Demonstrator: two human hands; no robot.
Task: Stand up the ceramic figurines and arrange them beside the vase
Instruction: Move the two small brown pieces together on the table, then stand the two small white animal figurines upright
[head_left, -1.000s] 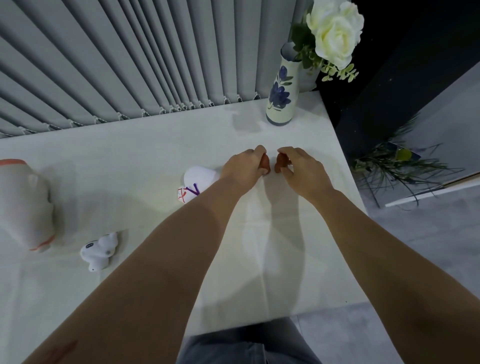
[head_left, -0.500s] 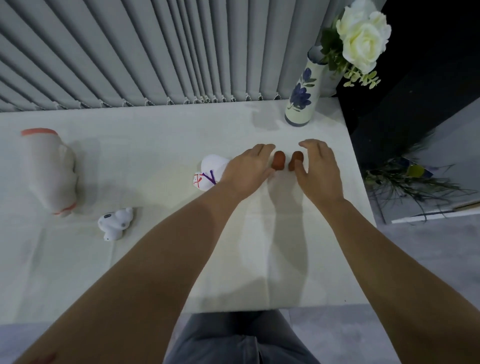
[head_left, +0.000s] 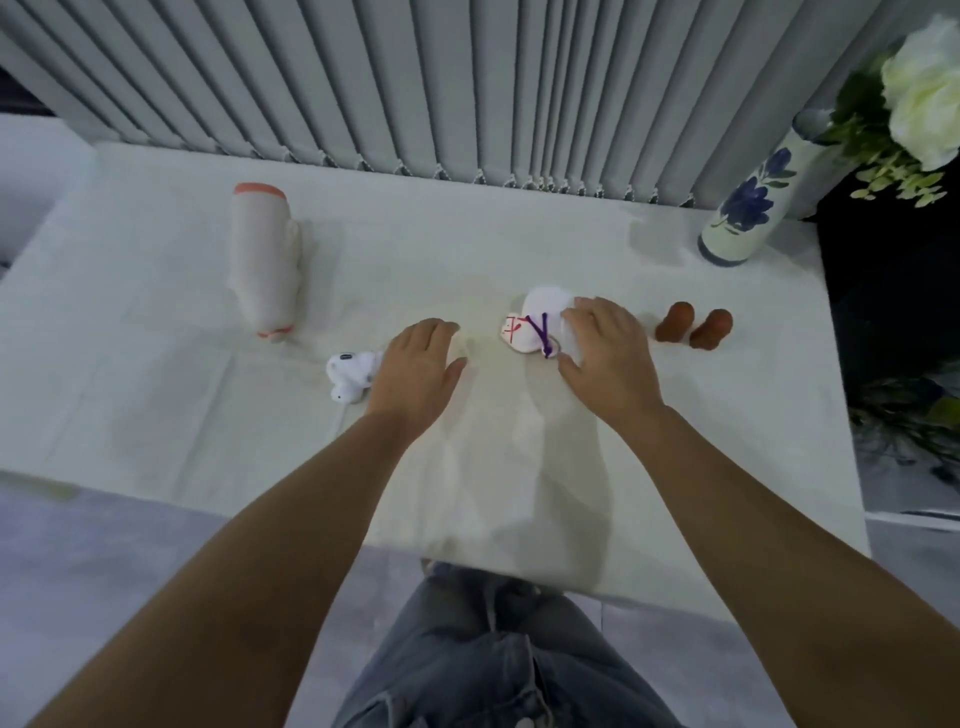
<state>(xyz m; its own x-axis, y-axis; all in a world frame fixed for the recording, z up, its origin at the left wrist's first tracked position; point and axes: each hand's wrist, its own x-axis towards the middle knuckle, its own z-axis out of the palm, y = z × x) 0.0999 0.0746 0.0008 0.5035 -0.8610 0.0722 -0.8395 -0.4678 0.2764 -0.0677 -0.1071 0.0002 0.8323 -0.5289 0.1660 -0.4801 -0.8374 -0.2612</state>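
Observation:
Two small brown figurines (head_left: 694, 328) stand upright side by side on the white table (head_left: 208, 457), below and left of the blue-flowered vase (head_left: 743, 208) holding a white rose. A white figurine with red and purple marks (head_left: 535, 322) lies on its side; my right hand (head_left: 608, 358) rests over its right end, fingers spread. A small white animal figurine (head_left: 349, 375) lies toppled beside my left hand (head_left: 418, 369), which hovers open just to its right. A large cream figurine with orange trim (head_left: 265, 260) lies on its side at the left.
Grey vertical blinds (head_left: 467, 88) run along the table's far edge. The table's right edge drops off beside a dark wall, with greenery (head_left: 914, 415) on the floor there. My jeans (head_left: 498, 654) show below the near edge.
Both hands have left the two brown figurines, which now stand alone, and moved left. My right hand reached the marked white figurine; my left hand came beside the small white animal.

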